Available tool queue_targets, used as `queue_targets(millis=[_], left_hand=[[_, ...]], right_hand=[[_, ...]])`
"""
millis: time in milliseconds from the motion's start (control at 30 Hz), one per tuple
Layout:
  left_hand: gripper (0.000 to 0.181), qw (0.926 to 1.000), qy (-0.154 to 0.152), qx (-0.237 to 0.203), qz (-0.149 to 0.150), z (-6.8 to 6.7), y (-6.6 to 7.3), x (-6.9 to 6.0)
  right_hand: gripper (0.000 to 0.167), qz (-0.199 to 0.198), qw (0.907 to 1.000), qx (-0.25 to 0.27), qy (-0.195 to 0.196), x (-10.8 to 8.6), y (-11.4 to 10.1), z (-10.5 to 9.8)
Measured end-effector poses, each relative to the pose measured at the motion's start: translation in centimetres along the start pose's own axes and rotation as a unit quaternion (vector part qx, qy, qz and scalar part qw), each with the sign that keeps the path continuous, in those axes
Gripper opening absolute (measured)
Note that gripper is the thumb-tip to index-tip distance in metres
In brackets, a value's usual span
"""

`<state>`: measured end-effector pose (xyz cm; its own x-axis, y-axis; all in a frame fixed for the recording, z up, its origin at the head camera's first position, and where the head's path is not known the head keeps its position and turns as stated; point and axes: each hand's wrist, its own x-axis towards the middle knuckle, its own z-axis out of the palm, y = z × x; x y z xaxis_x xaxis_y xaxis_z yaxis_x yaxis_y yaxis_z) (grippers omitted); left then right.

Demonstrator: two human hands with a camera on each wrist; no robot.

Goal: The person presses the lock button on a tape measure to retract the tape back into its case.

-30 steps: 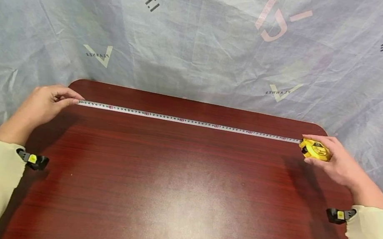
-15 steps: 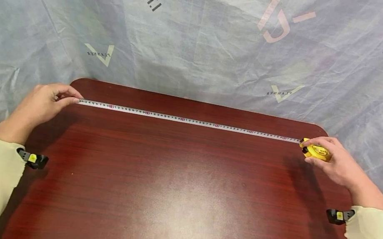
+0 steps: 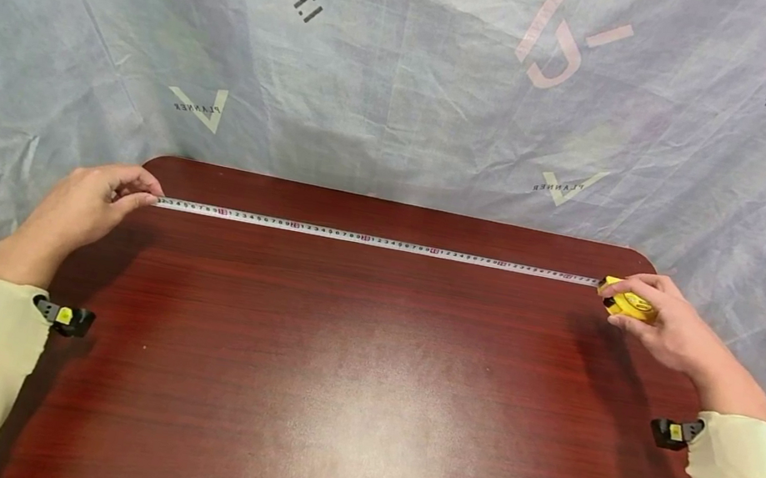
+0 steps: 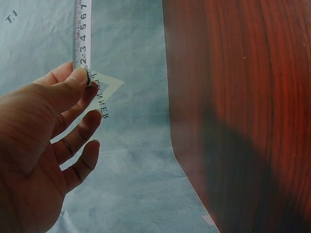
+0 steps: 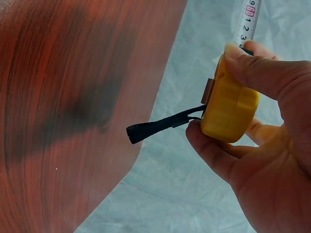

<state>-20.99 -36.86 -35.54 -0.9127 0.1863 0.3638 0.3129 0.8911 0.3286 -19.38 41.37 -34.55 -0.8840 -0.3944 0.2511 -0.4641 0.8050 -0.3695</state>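
Tape-measure blade (image 3: 382, 243) stretches straight above the tabletop (image 3: 366, 338), out past its 60 mark; pull-out looks done, rewinding left. Left hand (image 3: 87, 211) pinches the free end; right hand (image 3: 675, 329) grips the yellow case (image 5: 232, 107).

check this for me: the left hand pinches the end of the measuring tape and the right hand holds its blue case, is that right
Not quite: the case is yellow, not blue, as the right wrist view shows. The left hand does pinch the end of the measuring tape, and the right hand does hold the case.
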Motion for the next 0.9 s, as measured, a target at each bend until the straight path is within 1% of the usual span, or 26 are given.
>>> queue_targets(millis=[300,467,767,900], left_hand=[[0.005,1.0,0.002,0.008,0.003,-0.07,0.15,-0.09],[0.005,0.9999,0.005,0.015,0.006,-0.08,0.2,-0.12],[0.005,0.9999,-0.004,0.015,0.006,-0.04,0.11,-0.22],[0.005,0.9998,-0.006,0.017,0.007,0.03,0.08,-0.28]], right_hand=[[0.037,-0.006,1.0,-0.003,0.002,0.06,-0.08,0.22],[0.037,-0.006,0.9999,-0.002,0.011,0.04,-0.02,0.42],[0.035,-0.004,0.9996,-0.003,0.027,-0.01,-0.19,0.6],[0.036,-0.015,0.999,0.001,0.042,0.06,-0.14,0.79]])
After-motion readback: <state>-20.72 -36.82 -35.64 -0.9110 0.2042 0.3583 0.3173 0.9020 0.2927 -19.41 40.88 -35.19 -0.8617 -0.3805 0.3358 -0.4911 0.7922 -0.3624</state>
